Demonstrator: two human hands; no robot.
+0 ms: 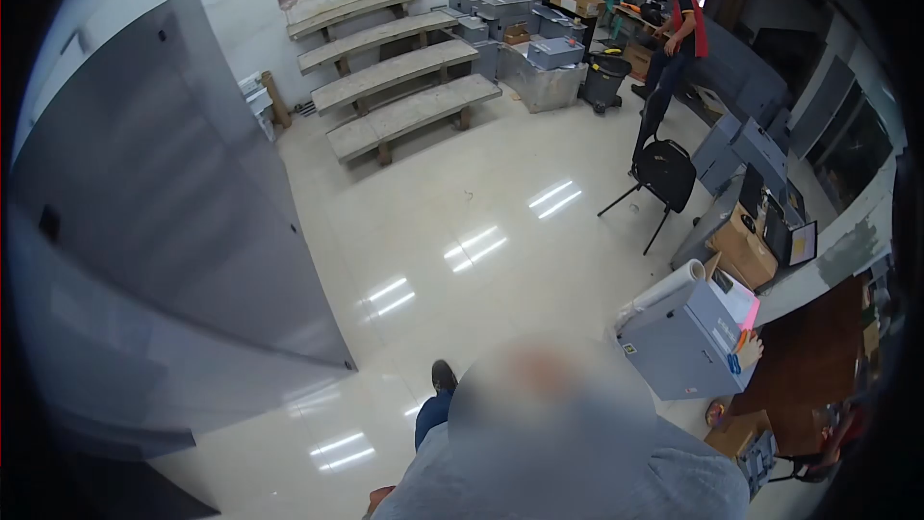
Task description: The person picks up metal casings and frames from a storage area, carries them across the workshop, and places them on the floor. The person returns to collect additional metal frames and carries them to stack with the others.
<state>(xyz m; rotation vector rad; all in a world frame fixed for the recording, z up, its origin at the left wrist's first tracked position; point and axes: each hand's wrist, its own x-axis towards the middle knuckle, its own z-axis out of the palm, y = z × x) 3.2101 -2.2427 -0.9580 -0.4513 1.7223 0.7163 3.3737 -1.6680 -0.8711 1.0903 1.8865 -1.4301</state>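
Note:
At the bottom edge, a small part of my left hand (pixel 381 497) shows beside the grey shirt (pixel 423 477). Its fingers are cut off by the frame and the shirt, so what it holds, if anything, is hidden. My right hand is out of view. A blue trouser leg (pixel 432 418) and a dark shoe (pixel 443 376) stand on the tiled floor (pixel 404 231) just ahead of that hand. A blurred patch covers the middle of the shirt area.
Large grey panels (pixel 154 183) stand at left. Several long benches (pixel 414 116) lie ahead, near stacked grey metal boxes (pixel 505 8). A black chair (pixel 664 173) and a grey cabinet box (pixel 679 342) with tools on it are at right. Another person (pixel 681 24) stands at the back.

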